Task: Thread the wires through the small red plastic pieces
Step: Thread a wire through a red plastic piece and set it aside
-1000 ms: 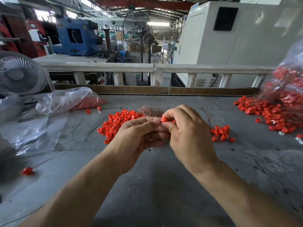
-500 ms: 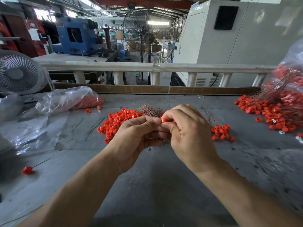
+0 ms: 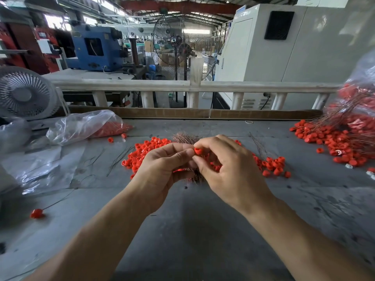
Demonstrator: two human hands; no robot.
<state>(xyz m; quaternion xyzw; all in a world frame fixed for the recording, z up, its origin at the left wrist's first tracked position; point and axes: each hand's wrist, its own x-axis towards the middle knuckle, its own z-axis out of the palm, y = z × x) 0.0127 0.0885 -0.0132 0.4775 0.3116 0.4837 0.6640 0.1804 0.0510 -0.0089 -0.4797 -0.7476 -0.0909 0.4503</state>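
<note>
The right hand (image 3: 229, 169) pinches a red piece (image 3: 198, 150) just above the pile (image 3: 146, 151). The left hand (image 3: 162, 171) grips a wire bundle (image 3: 185, 137), fingertips touching the piece.

Wire in cap: too thin to tell whether one passed through the cap (image 3: 198, 150) pinched at the right hand (image 3: 229, 169).
Bundle (image 3: 185, 137): its middle was hidden behind the left hand (image 3: 162, 171); only ends showed.
Pile (image 3: 142, 153): the part behind both hands was covered.
Bag (image 3: 363, 102): far right of the right hand, blurred and cut by the edge.
Forearms: cut off by the bottom edge.
</note>
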